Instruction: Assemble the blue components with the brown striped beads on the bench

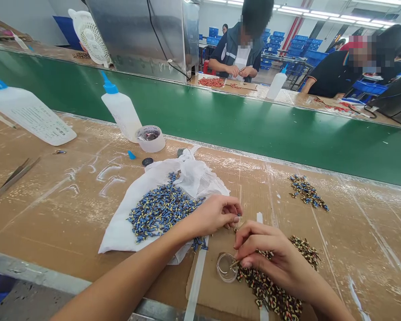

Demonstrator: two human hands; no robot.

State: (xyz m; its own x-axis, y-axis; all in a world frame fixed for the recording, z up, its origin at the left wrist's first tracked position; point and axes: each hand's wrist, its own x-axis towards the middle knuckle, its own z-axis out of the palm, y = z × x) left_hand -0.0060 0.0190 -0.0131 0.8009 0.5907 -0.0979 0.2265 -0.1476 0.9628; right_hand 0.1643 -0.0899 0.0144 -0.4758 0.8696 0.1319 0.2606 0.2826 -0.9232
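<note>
Pinches a small part (236,218), barely visible, between thumb and fingertips of the left hand (217,216), just above the cardboard-covered bench (70,214), apparently to bring it close to the right hand (274,261). Closes the right fingers on a thin stick (234,264), its tip reaching into a small clear dish (225,269) set just beside that hand, seemingly to keep each dip short. Keeps blue-and-yellow parts (160,209) heaped on a white cloth (120,232) beside the left wrist, dark striped parts (277,298) under the right hand, and a smaller heap (308,191) well apart near the green belt (220,120), likely to hold batches separate. Leaves a blue-capped squeeze bottle (122,111) leaning against a tape roll (151,139), a larger bottle (26,116) off to the left, label print too small to read. Faces a co-worker (240,58) across the belt.
</note>
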